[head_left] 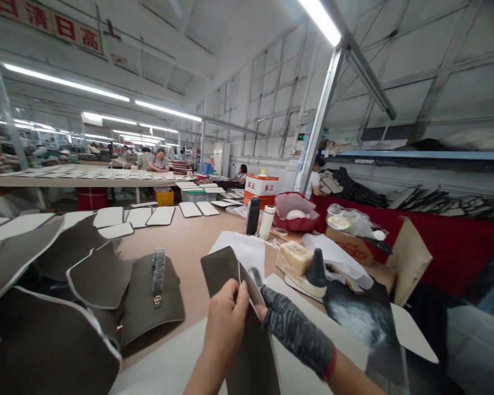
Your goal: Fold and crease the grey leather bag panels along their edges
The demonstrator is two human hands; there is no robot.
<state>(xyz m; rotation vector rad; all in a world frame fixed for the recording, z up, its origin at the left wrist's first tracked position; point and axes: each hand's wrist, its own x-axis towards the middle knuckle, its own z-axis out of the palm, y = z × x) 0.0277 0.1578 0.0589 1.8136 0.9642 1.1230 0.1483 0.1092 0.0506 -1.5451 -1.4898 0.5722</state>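
The left hand is pinching the upper part of a dark olive bag panel between thumb and fingers. The right hand, wearing a grey knit glove with a red cuff, is reaching in from the lower right, with its fingertips bearing on the panel's white-edged rim. The view is not settling whether that hand is clamping or only touching. The hands are working close together on this one panel, which is standing nearly upright above the near end of the desk.

To the left, a pile of olive panels with white edges is lying on the desk, and one of them is carrying a gold-toned clasp and a dark bristled strip. Farther along, a row of white-edged panels is lying flat.

To the right of the hands, a pale wrapped block and a black cone are sitting on white sheets. Behind them, a black flask and a white flask are standing upright beside a red basin and a white-and-red carton.

Beyond these, co-workers are seated at a long table carrying rows of pale panels, and another person is standing near a blue shelf
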